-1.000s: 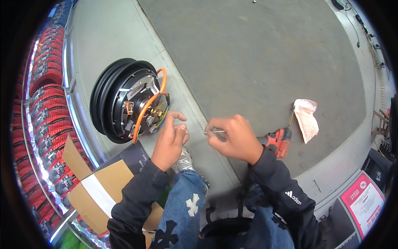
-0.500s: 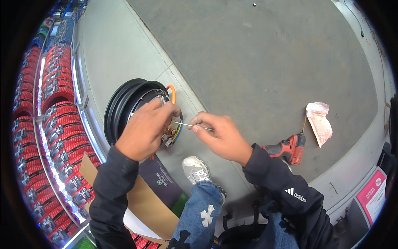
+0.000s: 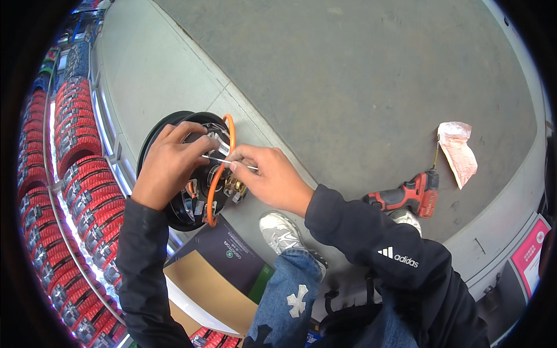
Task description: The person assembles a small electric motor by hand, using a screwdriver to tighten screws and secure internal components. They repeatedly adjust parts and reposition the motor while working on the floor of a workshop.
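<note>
A black wheel rim with a hub motor (image 3: pixel 181 219) lies on the floor at the left, with an orange cable (image 3: pixel 214 197) looping over its side. Over the hub, my left hand (image 3: pixel 168 162) has its fingers curled together; what they pinch, if anything, is hidden. My right hand (image 3: pixel 272 177) pinches a thin metal rod (image 3: pixel 216 159) between thumb and fingers. The rod points left across the orange cable, its tip at my left fingertips. Brass-coloured connectors (image 3: pixel 235 187) sit below my right fingers, beside the rim.
An open cardboard box (image 3: pixel 209 284) stands below the wheel, near my shoe (image 3: pixel 281 232). A red and black cordless drill (image 3: pixel 409 196) lies at the right, its bit reaching a crumpled pinkish packet (image 3: pixel 457 152). Red-wrapped tires (image 3: pixel 87 197) line a rack along the left.
Both hands have moved left and further over the hub with the rod. The orange cable now arches across the front of the wheel. The view has shifted slightly.
</note>
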Demonstrator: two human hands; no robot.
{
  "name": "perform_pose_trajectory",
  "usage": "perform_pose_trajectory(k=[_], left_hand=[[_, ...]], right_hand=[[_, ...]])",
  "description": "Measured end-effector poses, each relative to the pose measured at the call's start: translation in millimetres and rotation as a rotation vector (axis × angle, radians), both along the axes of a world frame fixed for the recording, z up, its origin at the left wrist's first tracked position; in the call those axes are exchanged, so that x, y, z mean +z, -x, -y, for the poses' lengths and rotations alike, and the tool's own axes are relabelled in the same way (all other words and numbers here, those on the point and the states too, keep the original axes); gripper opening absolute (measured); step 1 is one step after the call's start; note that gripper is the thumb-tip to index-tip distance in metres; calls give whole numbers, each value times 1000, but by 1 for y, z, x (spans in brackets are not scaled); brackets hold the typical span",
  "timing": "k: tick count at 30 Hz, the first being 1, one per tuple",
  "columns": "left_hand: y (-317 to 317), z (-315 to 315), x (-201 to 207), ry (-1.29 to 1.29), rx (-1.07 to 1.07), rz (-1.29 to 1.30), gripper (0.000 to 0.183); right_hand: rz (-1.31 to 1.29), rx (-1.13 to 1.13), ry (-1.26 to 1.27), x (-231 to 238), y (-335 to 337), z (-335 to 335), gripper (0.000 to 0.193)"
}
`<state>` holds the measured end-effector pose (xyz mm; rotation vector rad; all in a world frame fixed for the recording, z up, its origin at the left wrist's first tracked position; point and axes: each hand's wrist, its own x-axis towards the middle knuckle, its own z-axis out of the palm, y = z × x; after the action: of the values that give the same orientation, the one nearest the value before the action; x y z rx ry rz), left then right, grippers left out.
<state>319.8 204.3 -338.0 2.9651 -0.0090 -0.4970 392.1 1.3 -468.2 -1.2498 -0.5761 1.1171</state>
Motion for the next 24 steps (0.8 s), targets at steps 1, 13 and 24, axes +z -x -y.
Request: perform_pose_trajectory(k=[1, 13, 24], left_hand=[[0, 0, -1, -12, 13, 4, 41], [-2, -8, -5, 37, 37, 32, 54], [-5, -11, 1, 142, 52, -60, 82]], right_hand=[[3, -7, -2, -1, 1, -1, 22], [-7, -87, -10, -5, 5, -10, 22], [-135, -125, -44, -14, 13, -11, 21]])
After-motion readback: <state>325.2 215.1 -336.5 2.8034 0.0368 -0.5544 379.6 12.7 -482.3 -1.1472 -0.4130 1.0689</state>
